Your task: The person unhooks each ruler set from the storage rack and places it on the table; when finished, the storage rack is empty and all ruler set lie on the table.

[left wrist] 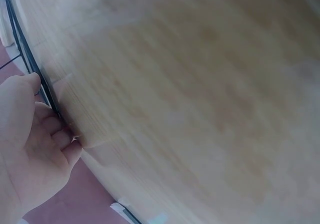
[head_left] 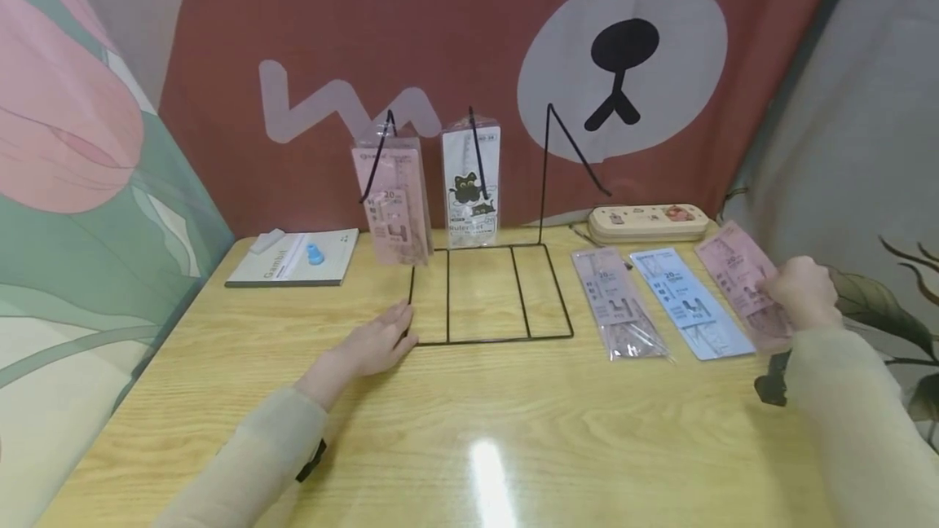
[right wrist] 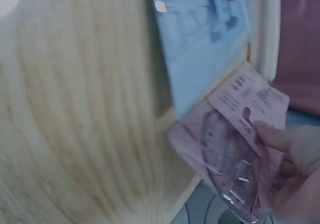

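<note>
A black wire display rack (head_left: 528,338) with three upright hooks stands mid-table. My left hand (head_left: 377,341) holds its front left corner; the left wrist view shows the thumb and curled fingers of that hand (left wrist: 42,134) about the wire. Pink ruler set packs (head_left: 396,218) hang on the rack's left hook, a white ruler set pack (head_left: 472,186) on the middle one. At the table's right edge my right hand (head_left: 803,292) pinches a pink ruler set pack (head_left: 737,267) by its side. Thumb on top, fingers beneath, it grips this pack (right wrist: 235,94) in the right wrist view.
A blue ruler set pack (head_left: 689,300) and a mauve one (head_left: 616,300) lie right of the rack. Behind them is a cream pencil case (head_left: 645,224). A notebook (head_left: 293,259) carrying a small blue object (head_left: 315,254) lies back left. A curtain (head_left: 308,23) hangs behind.
</note>
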A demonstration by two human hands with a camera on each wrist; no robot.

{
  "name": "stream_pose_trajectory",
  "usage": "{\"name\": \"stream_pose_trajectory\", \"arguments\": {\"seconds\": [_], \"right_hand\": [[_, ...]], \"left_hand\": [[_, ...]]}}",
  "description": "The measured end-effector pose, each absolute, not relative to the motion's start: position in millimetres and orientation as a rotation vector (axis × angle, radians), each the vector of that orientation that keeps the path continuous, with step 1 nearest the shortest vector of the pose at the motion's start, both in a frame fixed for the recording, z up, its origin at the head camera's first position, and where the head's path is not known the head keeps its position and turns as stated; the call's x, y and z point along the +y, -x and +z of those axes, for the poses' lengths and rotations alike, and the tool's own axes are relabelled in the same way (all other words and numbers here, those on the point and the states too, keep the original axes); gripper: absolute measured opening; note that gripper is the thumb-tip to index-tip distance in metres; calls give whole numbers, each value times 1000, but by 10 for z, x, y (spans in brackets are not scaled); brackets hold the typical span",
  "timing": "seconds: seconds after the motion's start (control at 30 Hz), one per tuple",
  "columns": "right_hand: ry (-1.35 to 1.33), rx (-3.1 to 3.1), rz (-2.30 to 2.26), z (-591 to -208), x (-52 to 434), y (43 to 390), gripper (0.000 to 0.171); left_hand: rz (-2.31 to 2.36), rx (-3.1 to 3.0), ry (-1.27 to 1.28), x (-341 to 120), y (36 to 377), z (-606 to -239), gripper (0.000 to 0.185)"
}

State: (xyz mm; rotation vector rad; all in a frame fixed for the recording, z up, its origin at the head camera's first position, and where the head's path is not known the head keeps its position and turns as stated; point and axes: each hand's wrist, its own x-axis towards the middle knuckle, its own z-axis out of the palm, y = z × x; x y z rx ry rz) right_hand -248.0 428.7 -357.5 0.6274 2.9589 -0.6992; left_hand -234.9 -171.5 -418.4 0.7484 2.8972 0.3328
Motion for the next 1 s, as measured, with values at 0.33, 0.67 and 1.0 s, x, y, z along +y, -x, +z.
{"name": "stream_pose_trajectory", "arguments": {"seconds": [0.33,0.67,1.0], "right_hand": [[-531,2986,-554,-3719,4241,2583,59],[14,3130,-670,-3587,3712,2706,96],[329,3016,-742,-3645,2981,2602,95]], "left_hand": [[325,2891,-751,-1721,2336,-4161,60],[334,2904,-776,-1720,2381,-4163,60],[338,2871,-726,-1731,2359,-4166,62]]}}
